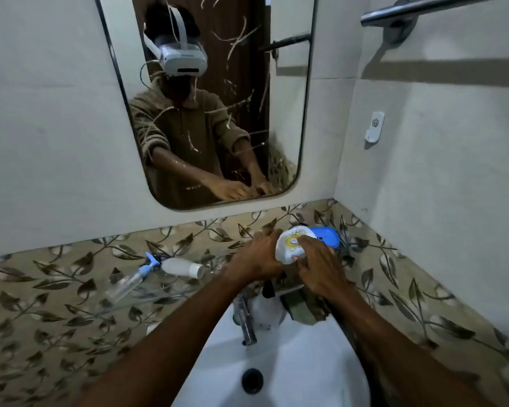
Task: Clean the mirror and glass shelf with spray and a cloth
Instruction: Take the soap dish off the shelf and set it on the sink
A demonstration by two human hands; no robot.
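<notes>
Both hands, left [257, 254] and right [318, 267], grip a white pouch [291, 243] at one o'clock on the shelf [171, 289], probably clearing it for wiping beneath the streaked mirror [241, 69].

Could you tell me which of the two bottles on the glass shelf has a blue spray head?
The clear bottle on the left; the white bottle beside it has none.
</notes>
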